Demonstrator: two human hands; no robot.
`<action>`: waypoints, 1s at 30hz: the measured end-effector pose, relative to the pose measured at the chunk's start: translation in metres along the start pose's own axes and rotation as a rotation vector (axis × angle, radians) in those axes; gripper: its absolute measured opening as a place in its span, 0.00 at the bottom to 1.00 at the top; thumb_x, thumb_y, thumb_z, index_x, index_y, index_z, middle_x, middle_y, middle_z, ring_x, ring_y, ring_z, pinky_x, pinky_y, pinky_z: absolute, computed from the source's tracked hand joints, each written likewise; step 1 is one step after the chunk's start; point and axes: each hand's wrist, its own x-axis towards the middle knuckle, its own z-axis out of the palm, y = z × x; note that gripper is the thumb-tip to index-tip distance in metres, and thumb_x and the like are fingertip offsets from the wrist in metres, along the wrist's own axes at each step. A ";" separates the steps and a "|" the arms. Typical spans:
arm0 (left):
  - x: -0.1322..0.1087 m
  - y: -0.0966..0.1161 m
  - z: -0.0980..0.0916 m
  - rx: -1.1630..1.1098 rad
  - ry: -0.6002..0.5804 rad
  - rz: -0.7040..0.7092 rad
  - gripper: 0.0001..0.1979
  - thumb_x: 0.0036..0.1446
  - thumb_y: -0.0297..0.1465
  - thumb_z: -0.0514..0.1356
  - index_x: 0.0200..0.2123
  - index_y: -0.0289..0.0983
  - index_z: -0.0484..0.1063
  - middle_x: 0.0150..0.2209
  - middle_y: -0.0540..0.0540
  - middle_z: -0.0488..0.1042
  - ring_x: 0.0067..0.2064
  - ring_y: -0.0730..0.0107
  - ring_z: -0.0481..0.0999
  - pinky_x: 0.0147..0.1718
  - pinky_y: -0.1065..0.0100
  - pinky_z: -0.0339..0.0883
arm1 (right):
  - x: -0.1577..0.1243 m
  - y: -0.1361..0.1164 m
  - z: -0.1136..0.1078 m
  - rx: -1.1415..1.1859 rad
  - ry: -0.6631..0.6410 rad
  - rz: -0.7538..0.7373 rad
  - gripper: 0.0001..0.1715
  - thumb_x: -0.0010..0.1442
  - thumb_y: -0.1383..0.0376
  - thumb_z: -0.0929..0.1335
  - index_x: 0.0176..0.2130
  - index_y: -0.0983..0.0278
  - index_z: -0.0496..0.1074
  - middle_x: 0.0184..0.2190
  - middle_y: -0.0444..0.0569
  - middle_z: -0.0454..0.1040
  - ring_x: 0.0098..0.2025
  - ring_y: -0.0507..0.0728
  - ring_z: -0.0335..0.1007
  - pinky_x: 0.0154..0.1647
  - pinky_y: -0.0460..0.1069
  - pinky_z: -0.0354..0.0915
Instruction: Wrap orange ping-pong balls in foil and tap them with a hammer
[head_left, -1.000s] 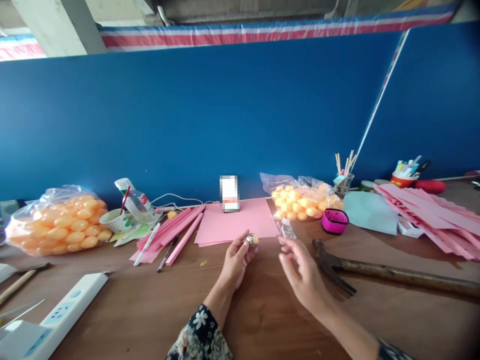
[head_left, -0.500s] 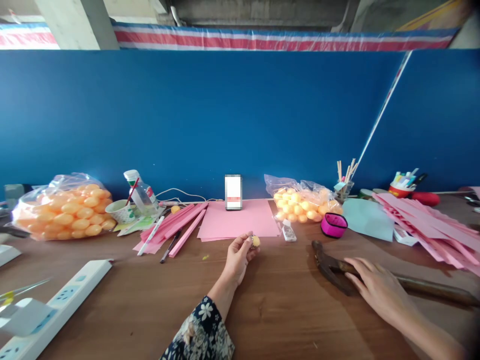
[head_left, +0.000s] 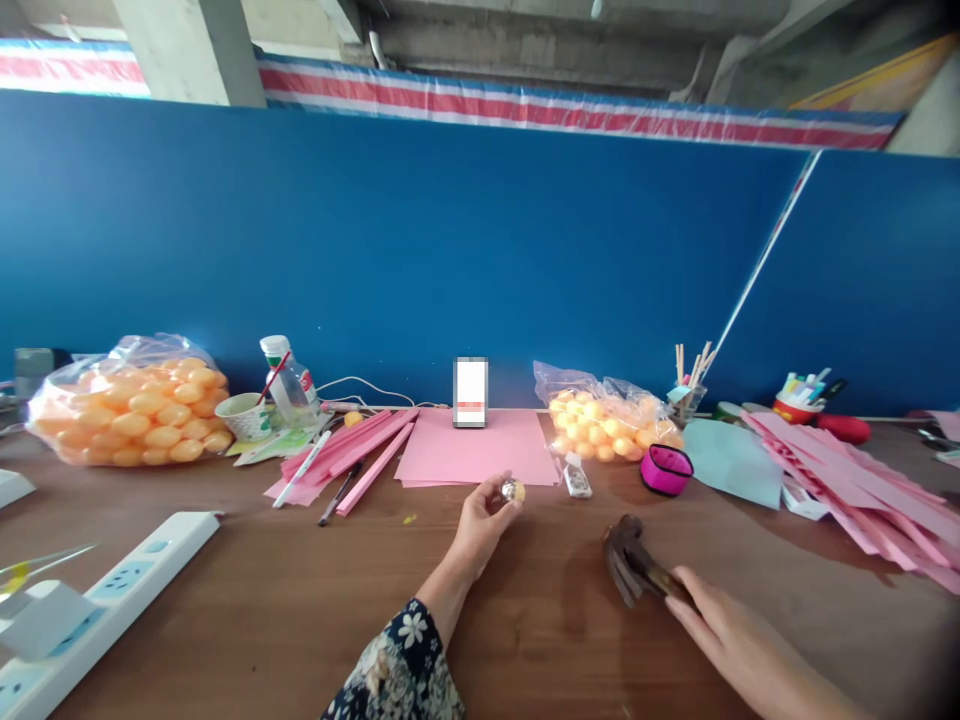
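Note:
My left hand [head_left: 484, 522] is closed in a pinch around a small yellow ball [head_left: 517, 490] with a shiny, silvery patch on its side. It is above the table, just in front of the pink paper sheets [head_left: 480, 460]. My right hand [head_left: 712, 610] is wrapped round the wooden handle of a claw hammer [head_left: 634, 560], close behind its dark, rusty head. The rest of the handle is hidden by the hand and forearm. Between the ball and the hammer, farther back, lies a small white box [head_left: 577, 478] with its lid up.
Bags of orange balls [head_left: 150, 415] and yellow balls [head_left: 600, 425] stand at the back. A phone [head_left: 470, 392] is upright on the pink sheets. Pink strips [head_left: 847, 480], a magenta wristband [head_left: 667, 470] and a cup of sticks [head_left: 686, 395] are right; a power strip [head_left: 150, 570] lies left.
My right hand has gone from resting over the hammer's handle to gripping it, and the hammer's head has shifted left and turned. The ball has rotated in my left hand, baring its silvery patch.

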 end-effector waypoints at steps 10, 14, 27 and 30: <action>0.002 -0.006 -0.002 0.045 -0.088 0.030 0.24 0.40 0.27 0.66 0.45 0.34 0.70 0.40 0.41 0.76 0.41 0.66 0.75 0.42 0.67 0.66 | 0.015 -0.121 -0.011 0.976 -0.349 0.373 0.22 0.53 0.46 0.64 0.36 0.62 0.63 0.23 0.40 0.59 0.20 0.47 0.54 0.16 0.42 0.52; 0.002 -0.007 -0.002 0.046 -0.106 0.036 0.24 0.39 0.27 0.66 0.44 0.34 0.70 0.40 0.41 0.76 0.40 0.66 0.75 0.40 0.67 0.67 | 0.029 -0.132 -0.011 0.962 -0.376 0.253 0.18 0.57 0.49 0.61 0.33 0.61 0.60 0.23 0.38 0.56 0.18 0.46 0.49 0.16 0.41 0.50; 0.000 -0.006 0.002 0.095 -0.139 0.061 0.25 0.39 0.28 0.66 0.45 0.35 0.71 0.42 0.40 0.76 0.42 0.60 0.75 0.44 0.61 0.67 | 0.033 -0.138 0.000 0.909 -0.428 0.238 0.18 0.58 0.49 0.60 0.39 0.59 0.60 0.22 0.36 0.54 0.19 0.46 0.50 0.16 0.41 0.50; 0.000 -0.006 0.003 0.123 -0.126 0.064 0.25 0.40 0.28 0.66 0.46 0.35 0.70 0.44 0.40 0.75 0.43 0.60 0.75 0.46 0.59 0.65 | 0.032 -0.138 0.000 0.892 -0.405 0.231 0.18 0.58 0.49 0.60 0.41 0.59 0.59 0.22 0.36 0.54 0.19 0.47 0.51 0.16 0.42 0.51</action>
